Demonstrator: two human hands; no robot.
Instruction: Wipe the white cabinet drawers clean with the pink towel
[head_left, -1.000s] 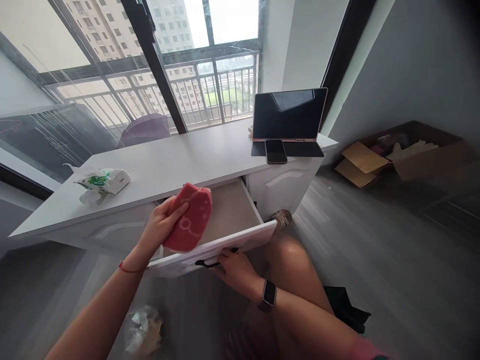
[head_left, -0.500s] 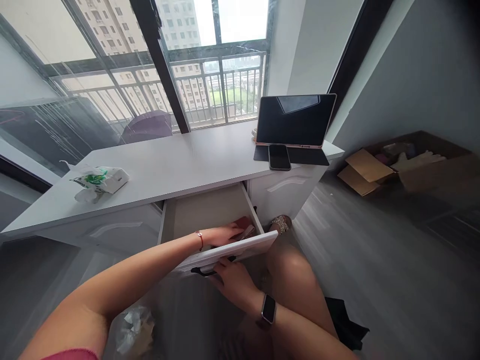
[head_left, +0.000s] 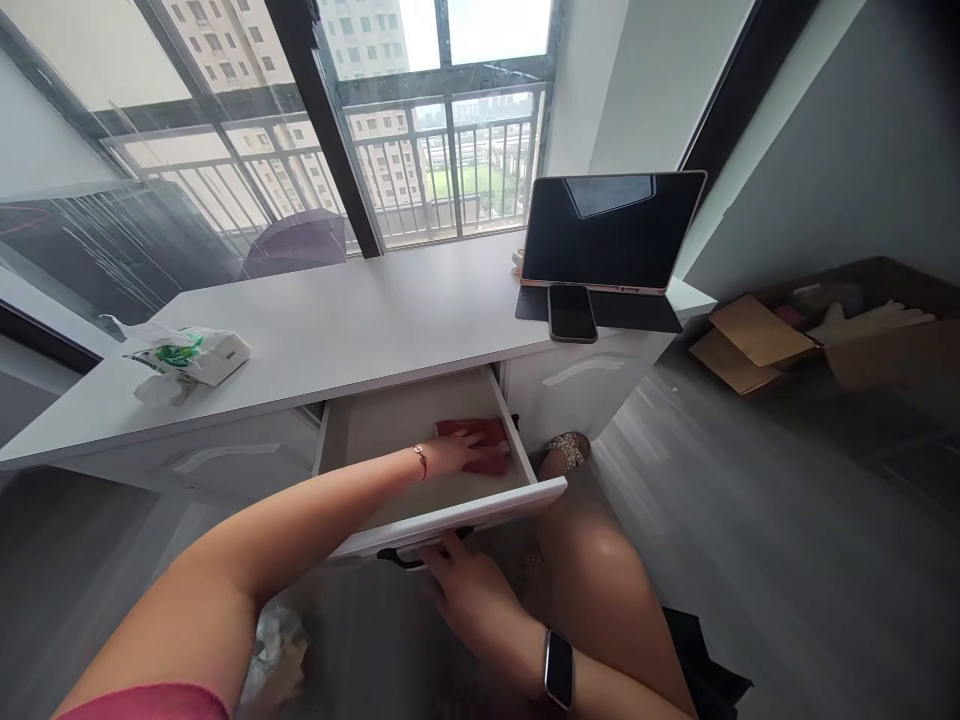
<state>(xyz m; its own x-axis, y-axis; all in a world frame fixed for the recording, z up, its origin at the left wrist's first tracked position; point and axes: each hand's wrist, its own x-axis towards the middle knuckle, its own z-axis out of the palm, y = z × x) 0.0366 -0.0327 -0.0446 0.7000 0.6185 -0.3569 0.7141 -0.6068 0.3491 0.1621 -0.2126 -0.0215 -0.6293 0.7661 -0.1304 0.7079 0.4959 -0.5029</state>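
A white drawer (head_left: 390, 432) is pulled out from under the white desk top. Inside it, near its right side, a dark red cloth (head_left: 491, 460) lies spread on the bottom. My left hand (head_left: 454, 452), with a thin red bracelet at the wrist, rests flat on this cloth, fingers stretched out. On the drawer's front is a black handle (head_left: 401, 560). My right hand (head_left: 472, 590), wearing a smartwatch (head_left: 559, 668), has its fingers hooked round the right part of the handle; some fingertips are hidden.
A tablet (head_left: 611, 232) stands at the desk's right end, a phone (head_left: 571, 314) lying before it. A tissue pack (head_left: 199, 355) sits on the left. An open cardboard box (head_left: 765, 330) is on the floor at right, and a clear plastic bag (head_left: 277, 650) lies below.
My left hand has moved back from the drawer's front, and the bunched cloth now lies flatter under it. My right hand stays at the handle. The view has shifted slightly.
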